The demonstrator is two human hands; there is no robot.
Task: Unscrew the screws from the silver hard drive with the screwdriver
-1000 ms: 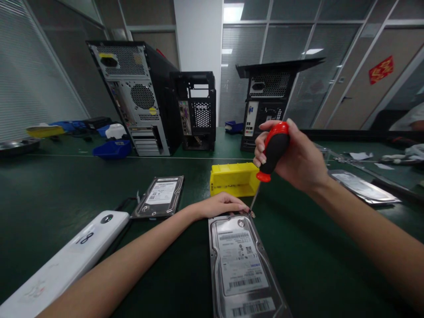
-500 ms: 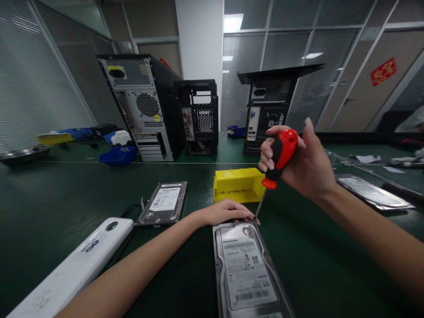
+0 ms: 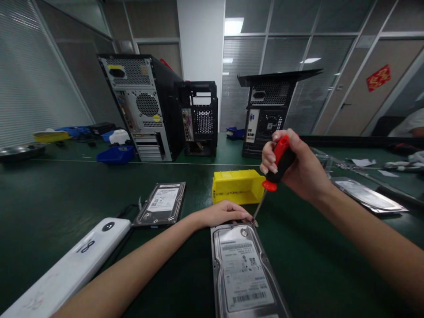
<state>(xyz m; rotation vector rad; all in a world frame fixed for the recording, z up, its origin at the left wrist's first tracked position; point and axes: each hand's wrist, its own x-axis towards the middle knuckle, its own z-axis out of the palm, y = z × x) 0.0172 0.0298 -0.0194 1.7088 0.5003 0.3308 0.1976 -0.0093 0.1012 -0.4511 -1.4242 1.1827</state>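
A silver hard drive (image 3: 243,271) with a white barcode label lies on the green mat in front of me. My left hand (image 3: 222,213) rests flat on its far edge, fingers together, pressing it down. My right hand (image 3: 296,165) is closed around the red and black handle of a screwdriver (image 3: 275,164). The thin shaft slants down to the drive's far right corner, and its tip sits right beside my left fingertips. A yellow plastic bin (image 3: 236,186) stands just behind the drive.
A second hard drive (image 3: 162,203) lies to the left, and a long white device (image 3: 71,269) at the near left. Three open computer cases (image 3: 145,108) stand at the back. A metal cover plate (image 3: 367,195) lies at the right. A blue bin (image 3: 115,154) sits far left.
My right hand has closed its fingers over the screwdriver handle and shifted its grip slightly, as in turning. The left hand stays on the drive. The view has shifted a little.
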